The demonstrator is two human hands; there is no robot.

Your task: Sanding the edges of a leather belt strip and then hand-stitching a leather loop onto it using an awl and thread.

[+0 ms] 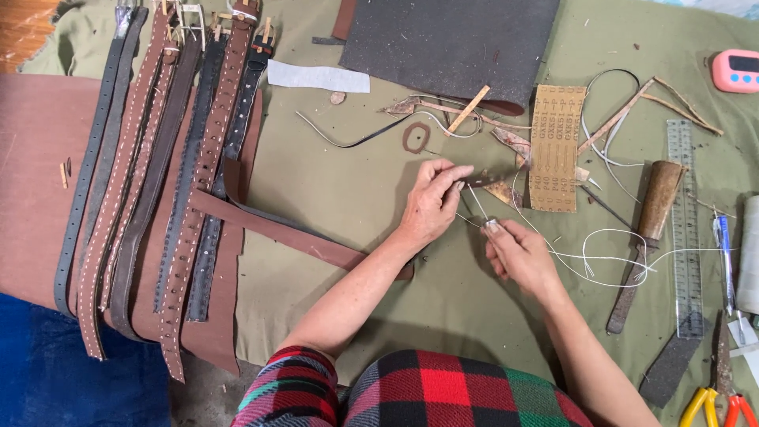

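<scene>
My left hand [433, 199] pinches the end of a narrow dark brown leather strip [492, 179] over the green cloth [348, 182]. My right hand [520, 255], just below and to the right of it, pinches white thread [609, 255] close to the strip; the thread runs up toward my left fingers and trails off in loops to the right. Whether a needle is on the thread is too small to tell. A long brown strap [277, 229] lies diagonally under my left forearm.
Several leather belts [158, 182] lie side by side at the left. Dark leather sheet [447, 43] at the top, sandpaper piece [556, 147], wooden-handled tool [647, 237], clear ruler [685, 229], pen [725, 261], pink timer [736, 70], scissors [715, 403] at the lower right.
</scene>
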